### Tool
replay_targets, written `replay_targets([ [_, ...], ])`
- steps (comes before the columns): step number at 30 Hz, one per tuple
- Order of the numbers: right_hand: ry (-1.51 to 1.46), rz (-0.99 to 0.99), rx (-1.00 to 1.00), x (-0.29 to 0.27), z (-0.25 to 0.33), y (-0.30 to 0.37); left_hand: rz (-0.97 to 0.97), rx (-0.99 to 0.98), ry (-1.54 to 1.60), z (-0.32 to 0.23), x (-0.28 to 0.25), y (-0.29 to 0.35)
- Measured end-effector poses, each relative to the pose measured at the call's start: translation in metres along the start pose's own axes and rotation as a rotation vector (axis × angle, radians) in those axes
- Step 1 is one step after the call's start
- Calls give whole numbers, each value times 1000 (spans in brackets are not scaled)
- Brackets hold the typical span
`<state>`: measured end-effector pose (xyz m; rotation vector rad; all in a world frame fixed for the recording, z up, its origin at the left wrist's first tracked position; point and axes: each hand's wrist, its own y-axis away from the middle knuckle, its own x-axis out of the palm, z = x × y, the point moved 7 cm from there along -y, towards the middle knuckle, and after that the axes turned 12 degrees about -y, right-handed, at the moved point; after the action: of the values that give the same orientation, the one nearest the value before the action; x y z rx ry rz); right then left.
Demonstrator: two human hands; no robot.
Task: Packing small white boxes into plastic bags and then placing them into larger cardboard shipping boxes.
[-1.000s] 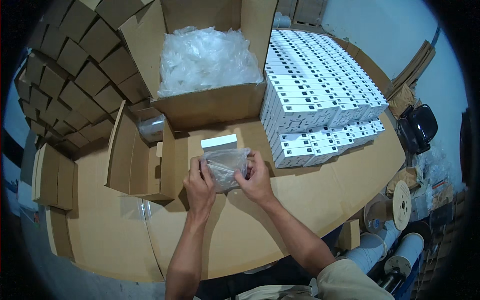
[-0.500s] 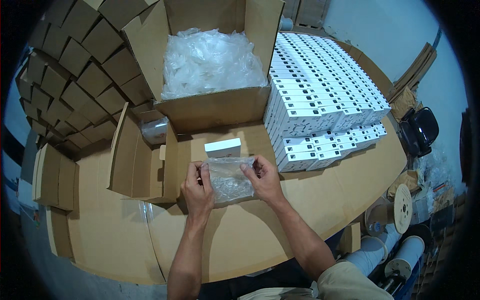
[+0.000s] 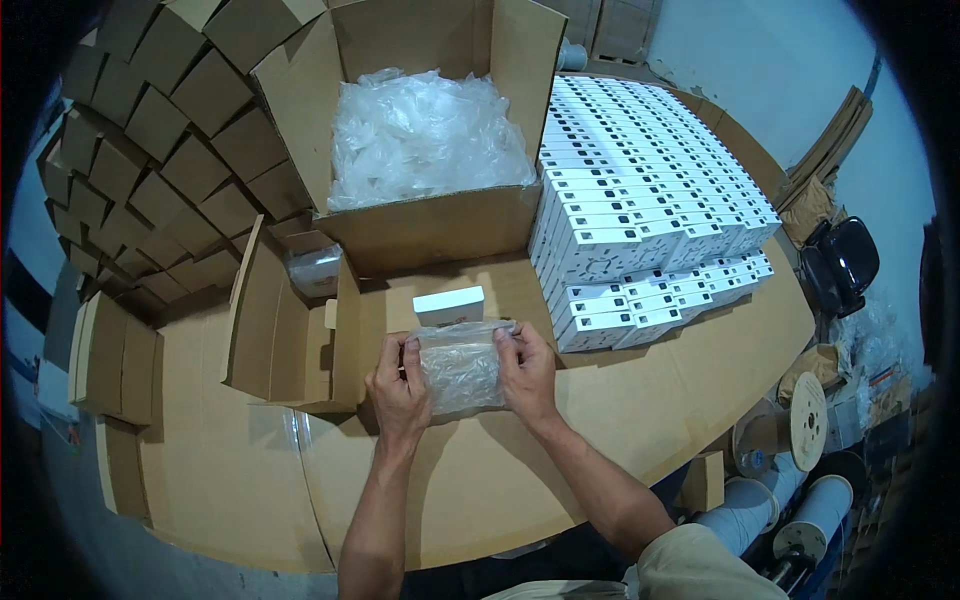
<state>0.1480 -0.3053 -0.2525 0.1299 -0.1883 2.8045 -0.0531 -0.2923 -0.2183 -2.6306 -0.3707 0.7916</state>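
A clear plastic bag (image 3: 462, 375) is stretched between my two hands, above the cardboard-covered table. My left hand (image 3: 402, 385) pinches its left edge near the upper corner, thumb on top. On the other side, my right hand (image 3: 525, 372) grips the upper right corner between thumb and fingers. Just beyond the bag, a small white box (image 3: 449, 305) rests on the table, its lower part partly covered by the bag. To the left of it stands an open brown carton (image 3: 345, 340) with a plastic-wrapped item (image 3: 316, 270) inside.
A large open carton (image 3: 430, 230) full of clear plastic bags (image 3: 430, 140) stands at the back. Many white boxes (image 3: 640, 210) are stacked at the right. Brown cartons (image 3: 190, 150) pile up at the left. Cable spools (image 3: 800, 420) sit at the lower right, beside the table (image 3: 230, 470).
My right hand has shifted its grip slightly, its fingers now more upright along the bag's right edge. The bag stays held in both hands. The whole view has tilted slightly.
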Motion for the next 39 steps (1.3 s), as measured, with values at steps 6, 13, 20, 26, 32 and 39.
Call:
replay_targets([
  [6,35,-74,-224,-12,29,-5,171,23,8,-7,-1,-2],
  [13,258,382,-405,21,48,12,351,88,50,-16,8,1],
  [20,-9,38,-150,-4,11,-2,285,-178,306,9,22,4],
  [26,17,-10,-254,-1,15,2,193,-360,477,25,33,9],
  [32,172,-60,-195,17,24,15,-70,-251,71,6,16,11],
  [39,148,-162,-213,9,21,10,-112,-92,-6,-14,5,4],
])
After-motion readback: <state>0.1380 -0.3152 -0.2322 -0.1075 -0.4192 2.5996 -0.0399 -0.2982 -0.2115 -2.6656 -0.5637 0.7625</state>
